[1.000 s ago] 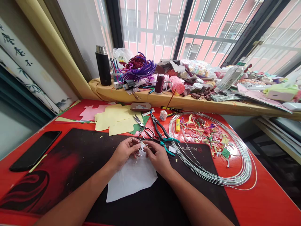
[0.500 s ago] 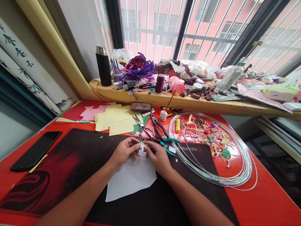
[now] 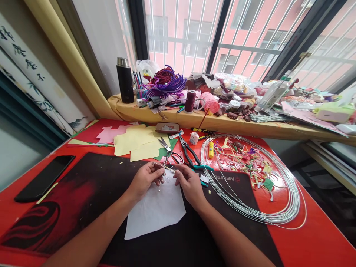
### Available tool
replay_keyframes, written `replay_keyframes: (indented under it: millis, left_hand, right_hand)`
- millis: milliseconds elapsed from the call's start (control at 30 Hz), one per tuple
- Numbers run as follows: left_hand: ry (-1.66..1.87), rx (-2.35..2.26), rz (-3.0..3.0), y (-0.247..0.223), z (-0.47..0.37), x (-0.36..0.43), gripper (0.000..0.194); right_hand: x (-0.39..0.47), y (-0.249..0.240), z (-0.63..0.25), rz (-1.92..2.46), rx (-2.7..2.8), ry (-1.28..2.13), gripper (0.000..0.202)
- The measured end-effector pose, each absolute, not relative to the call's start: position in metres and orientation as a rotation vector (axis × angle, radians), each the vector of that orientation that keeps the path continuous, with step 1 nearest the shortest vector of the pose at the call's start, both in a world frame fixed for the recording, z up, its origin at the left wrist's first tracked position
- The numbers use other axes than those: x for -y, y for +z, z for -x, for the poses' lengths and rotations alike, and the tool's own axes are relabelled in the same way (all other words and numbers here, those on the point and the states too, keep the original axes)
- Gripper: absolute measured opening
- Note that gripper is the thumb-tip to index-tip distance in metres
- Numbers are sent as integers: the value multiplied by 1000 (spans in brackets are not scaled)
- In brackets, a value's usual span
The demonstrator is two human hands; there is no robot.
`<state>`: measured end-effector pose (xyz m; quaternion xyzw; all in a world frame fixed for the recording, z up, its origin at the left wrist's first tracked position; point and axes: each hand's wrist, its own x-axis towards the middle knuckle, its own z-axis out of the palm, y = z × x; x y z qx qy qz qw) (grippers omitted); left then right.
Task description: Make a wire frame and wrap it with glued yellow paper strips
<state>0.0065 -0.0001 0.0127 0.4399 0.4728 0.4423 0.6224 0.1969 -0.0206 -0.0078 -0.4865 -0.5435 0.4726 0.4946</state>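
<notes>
Over a white sheet of paper on the black mat, my left hand pinches a thin silvery wire bent into loops and curves. My right hand is curled at the wire's right side, with thumb and forefinger closed on its upper right part; the exact contact is hard to see. A narrow pale yellow stretch shows on the wire between the two hands. Just beyond the fingers lie scissors and black-and-teal pliers.
A large coil of silvery wire rings colored scraps and a yellow glue stick on the right. Yellow paper and a phone lie left. Behind stand a small white bottle and a cluttered ledge with a black flask.
My right hand has moved slightly right, away from the left, and a yellowish stretch shows more between them. The whole view has shifted a little.
</notes>
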Motion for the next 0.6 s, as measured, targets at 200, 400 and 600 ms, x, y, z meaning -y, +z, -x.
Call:
replay_keyframes:
  millis: [200, 400, 600]
  left_hand:
    - [1018, -1078, -1024, 12, -8, 1, 40]
    - [1019, -1077, -1032, 13, -8, 1, 40]
    - [1018, -1078, -1031, 13, -8, 0, 38]
  right_hand:
    - [21, -8, -196, 1185, 1335, 1142, 32]
    - [22, -5, -196, 1183, 1334, 1153, 29]
    - [21, -7, -197, 1186, 1309, 1169, 31]
